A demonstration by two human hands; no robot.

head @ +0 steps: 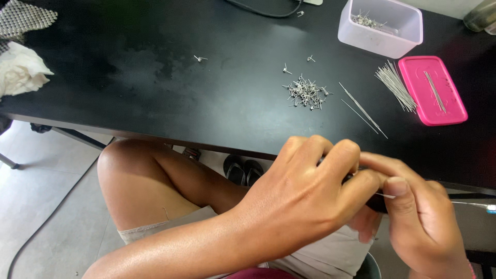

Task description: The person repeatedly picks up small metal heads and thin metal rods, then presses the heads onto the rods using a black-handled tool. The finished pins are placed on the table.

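Note:
My left hand [310, 191] and my right hand [418, 217] meet in front of the black table's [155, 88] near edge, above my lap. Both are closed around a dark tool [376, 202], mostly hidden by the fingers. A thin metal wire [385, 195] pokes out between my right thumb and left fingers. On the table beyond lie a small heap of metal pins [306, 93], two long loose wires [361, 109] and a bundle of wires [395, 85].
A pink lid [433, 90] with wires on it lies at the right. A translucent white tub [381, 26] holds more small metal parts. Crumpled white cloth [20, 70] sits far left. Sandals [243, 170] lie on the floor under the table.

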